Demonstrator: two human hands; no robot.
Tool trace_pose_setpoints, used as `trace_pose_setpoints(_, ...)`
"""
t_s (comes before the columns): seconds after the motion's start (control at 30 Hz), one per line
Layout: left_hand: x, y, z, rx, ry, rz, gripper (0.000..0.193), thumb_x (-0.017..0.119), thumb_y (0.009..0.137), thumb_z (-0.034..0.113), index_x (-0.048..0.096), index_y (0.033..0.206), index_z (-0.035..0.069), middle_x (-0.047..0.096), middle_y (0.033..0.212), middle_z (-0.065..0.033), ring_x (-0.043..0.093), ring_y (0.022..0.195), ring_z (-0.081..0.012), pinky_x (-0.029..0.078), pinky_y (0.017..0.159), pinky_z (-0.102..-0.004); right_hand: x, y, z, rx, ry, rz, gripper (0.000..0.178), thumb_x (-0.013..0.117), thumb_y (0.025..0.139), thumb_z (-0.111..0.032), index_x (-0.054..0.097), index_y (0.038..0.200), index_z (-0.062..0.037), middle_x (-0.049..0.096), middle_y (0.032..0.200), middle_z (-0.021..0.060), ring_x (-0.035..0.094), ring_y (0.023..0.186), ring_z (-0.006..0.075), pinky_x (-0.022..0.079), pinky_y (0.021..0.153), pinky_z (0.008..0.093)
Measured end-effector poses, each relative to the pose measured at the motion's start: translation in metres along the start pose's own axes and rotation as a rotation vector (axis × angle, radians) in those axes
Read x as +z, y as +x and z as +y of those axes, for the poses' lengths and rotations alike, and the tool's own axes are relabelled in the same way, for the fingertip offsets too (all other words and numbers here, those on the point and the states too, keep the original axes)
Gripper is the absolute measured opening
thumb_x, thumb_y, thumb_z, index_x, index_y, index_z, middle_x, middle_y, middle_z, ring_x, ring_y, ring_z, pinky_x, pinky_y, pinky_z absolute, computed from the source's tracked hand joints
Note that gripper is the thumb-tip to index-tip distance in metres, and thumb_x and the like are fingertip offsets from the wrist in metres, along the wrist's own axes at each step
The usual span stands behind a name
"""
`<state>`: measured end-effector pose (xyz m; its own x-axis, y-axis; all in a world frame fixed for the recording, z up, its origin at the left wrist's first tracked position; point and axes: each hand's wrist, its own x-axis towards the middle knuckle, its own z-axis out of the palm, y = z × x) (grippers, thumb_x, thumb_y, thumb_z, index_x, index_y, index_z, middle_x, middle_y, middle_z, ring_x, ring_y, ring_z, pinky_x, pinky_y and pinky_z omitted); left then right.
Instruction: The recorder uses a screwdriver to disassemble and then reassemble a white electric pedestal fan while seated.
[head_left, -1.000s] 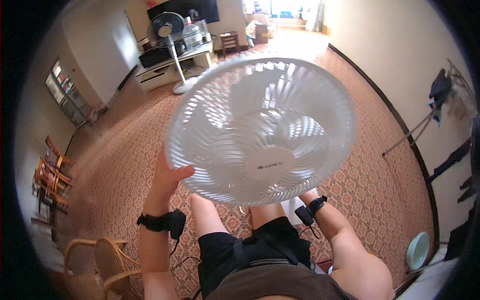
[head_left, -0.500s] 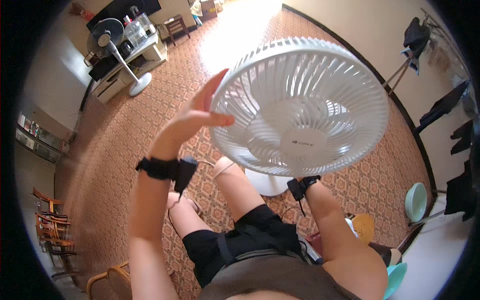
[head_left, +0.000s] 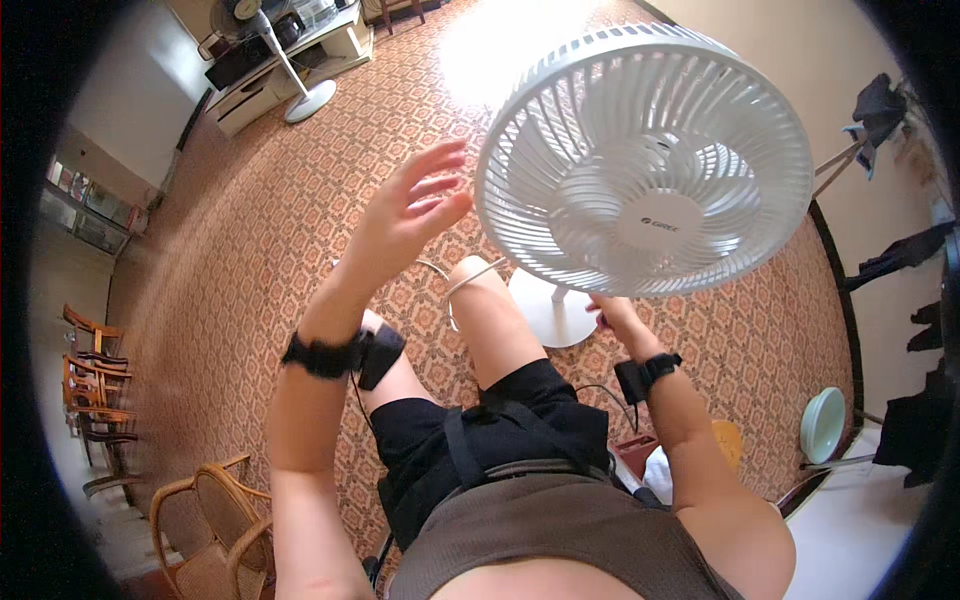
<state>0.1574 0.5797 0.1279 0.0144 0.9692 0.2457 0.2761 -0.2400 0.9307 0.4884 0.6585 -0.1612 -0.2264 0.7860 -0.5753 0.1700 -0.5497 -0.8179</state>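
A white pedestal fan (head_left: 655, 215) stands before me, its round slatted grille tilted up toward me. My left hand (head_left: 412, 212) is open just left of the grille, fingers spread and curved, touching nothing. Low under the fan head, near the stand, is my right hand (head_left: 617, 316). Its fingers look curled, with the tips partly hidden by the grille's lower rim, so what they grip does not show. The round white base (head_left: 553, 325) rests on the floor. A pale cord (head_left: 470, 285) crosses my right knee.
A second fan (head_left: 308, 102) stands by a low white cabinet (head_left: 245, 105) at the far left. A cane chair (head_left: 205, 530) is at the near left. Pale green basins (head_left: 823, 425) stand at the right, near dark clothes (head_left: 900, 255) on a rack.
My left hand has come off the grille and opened beside it. My right hand, hidden behind the fan head before, now shows below its rim. The view has shifted downward.
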Motion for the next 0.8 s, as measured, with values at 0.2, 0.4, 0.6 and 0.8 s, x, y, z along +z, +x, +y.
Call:
trace_pose_setpoints(0.2, -0.007, -0.118, 0.097, 0.374, -0.46, -0.067, 0.033, 0.058, 0.093, 0.04, 0.064, 0.094, 0.008, 0.064, 0.098, -0.012, 0.057, 0.085, -0.0237, 0.052, 0.077, -0.0343, -0.001, -0.059, 0.054, 0.095, -0.213, -0.201, 0.03, 0.065, 0.089, -0.027, 0.057, 0.09, 0.002, 0.06, 0.068, 0.0081, 0.047, 0.039, 0.013, 0.035, 0.035, 0.0279)
trace_pose_setpoints(0.4, 0.009, -0.214, 0.16, 0.526, -1.032, -0.125, 0.031, 0.056, 0.096, 0.024, 0.066, 0.08, -0.001, 0.064, 0.091, -0.023, 0.061, 0.071, -0.0274, 0.055, 0.065, -0.0358, 0.051, -0.088, 0.07, -0.007, -0.474, -0.266, 0.03, 0.065, 0.089, -0.027, 0.056, 0.088, 0.0013, 0.058, 0.065, 0.0068, 0.053, 0.047, 0.0127, 0.042, 0.041, 0.0275)
trace_pose_setpoints(0.6, 0.006, -0.202, 0.155, 0.627, -1.184, -0.45, 0.029, 0.055, 0.096, 0.021, 0.065, 0.083, -0.003, 0.065, 0.09, -0.024, 0.059, 0.07, -0.0264, 0.053, 0.063, -0.0342, 0.07, -0.093, 0.06, -0.091, -0.538, -0.232, 0.026, 0.062, 0.091, -0.024, 0.055, 0.088, 0.0004, 0.06, 0.068, 0.0062, 0.052, 0.046, 0.0121, 0.043, 0.041, 0.0279)
trace_pose_setpoints(0.8, -0.022, -0.224, 0.162, 0.647, -1.297, -0.548, 0.027, 0.058, 0.094, 0.018, 0.064, 0.077, -0.003, 0.064, 0.082, -0.0225, 0.06, 0.066, -0.0276, 0.054, 0.058, -0.0374, 0.078, -0.109, 0.05, -0.09, -0.588, -0.221, 0.023, 0.061, 0.092, -0.023, 0.054, 0.087, -0.0016, 0.058, 0.067, 0.0048, 0.051, 0.046, 0.0113, 0.042, 0.04, 0.0265)
